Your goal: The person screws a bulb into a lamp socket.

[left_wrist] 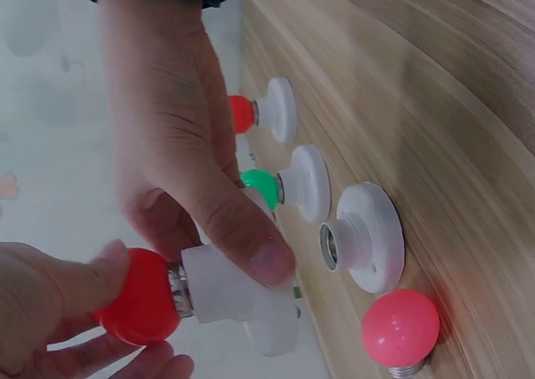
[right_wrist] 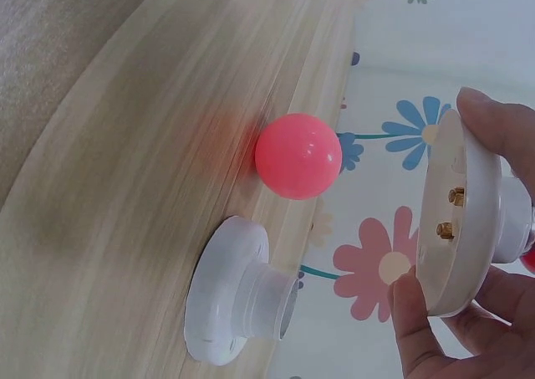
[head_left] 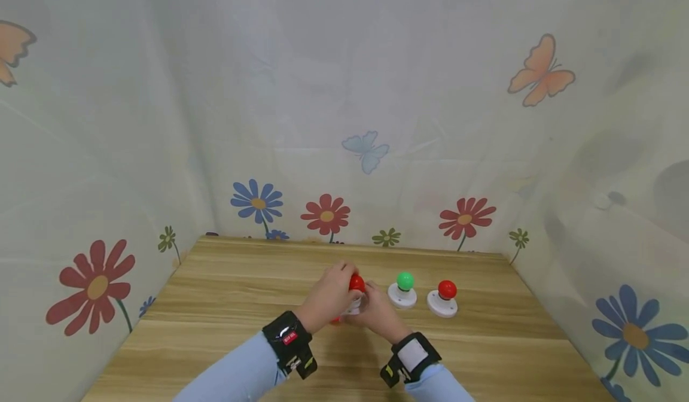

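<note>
My left hand [head_left: 329,294] grips a red light bulb [left_wrist: 144,299] by its round glass. My right hand [head_left: 381,313] holds a white lamp socket [left_wrist: 221,287] by its base, raised above the table. The bulb's metal screw thread shows at the socket's mouth; how deep it sits inside I cannot tell. Two brass screws [right_wrist: 446,230] show on the socket's underside in the right wrist view. Below the hands, another red bulb [right_wrist: 298,156] lies loose on the wooden table. Beside it a second white socket [left_wrist: 376,237] stands with no bulb in it.
To the right of my hands, a green bulb [head_left: 405,280] sits in a white socket [head_left: 402,297]. Farther right stands another white socket [head_left: 442,306] with a red bulb [head_left: 447,289]. Behind the wooden table [head_left: 242,276] hangs a flowered curtain [head_left: 301,121], which also covers both sides.
</note>
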Demonstrator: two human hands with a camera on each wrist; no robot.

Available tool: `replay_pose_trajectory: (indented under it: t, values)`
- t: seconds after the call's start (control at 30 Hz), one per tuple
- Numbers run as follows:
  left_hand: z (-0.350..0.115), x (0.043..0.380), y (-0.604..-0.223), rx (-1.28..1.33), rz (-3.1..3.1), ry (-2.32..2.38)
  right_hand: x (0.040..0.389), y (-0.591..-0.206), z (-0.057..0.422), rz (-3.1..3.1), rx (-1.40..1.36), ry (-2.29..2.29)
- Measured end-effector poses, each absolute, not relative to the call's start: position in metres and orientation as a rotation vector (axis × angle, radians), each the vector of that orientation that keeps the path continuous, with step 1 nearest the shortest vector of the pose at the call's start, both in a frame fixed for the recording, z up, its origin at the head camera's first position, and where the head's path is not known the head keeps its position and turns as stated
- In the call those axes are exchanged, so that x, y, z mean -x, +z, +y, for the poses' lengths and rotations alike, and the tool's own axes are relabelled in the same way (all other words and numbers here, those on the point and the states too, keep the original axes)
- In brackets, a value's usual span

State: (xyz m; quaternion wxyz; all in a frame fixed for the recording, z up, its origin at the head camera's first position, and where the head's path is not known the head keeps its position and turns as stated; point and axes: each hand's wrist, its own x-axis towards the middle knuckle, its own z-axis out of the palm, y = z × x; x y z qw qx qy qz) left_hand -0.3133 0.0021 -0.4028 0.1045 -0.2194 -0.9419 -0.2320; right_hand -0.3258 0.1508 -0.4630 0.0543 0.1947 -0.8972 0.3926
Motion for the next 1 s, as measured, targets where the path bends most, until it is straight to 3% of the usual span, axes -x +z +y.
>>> replay_pose_trajectory:
  t: [0.47,0.73,1.0]
  values:
    - [-0.0016,0.3138,-0.3954,0.671,-2.808,-0.837,0.3271,-0.4643,0.1527,-2.716,-0.651,1.206]
    - [-0.0012,0.3164,-0.4005,0.549,-2.662,-0.524,0.3269,-0.4669,0.1517,-2.703,-0.671,1.215]
    - [-0.0011,0.3128,-0.4002,0.549,-2.699,-0.495,0.3287,-0.4681,0.1497,-2.729,-0.664,1.198]
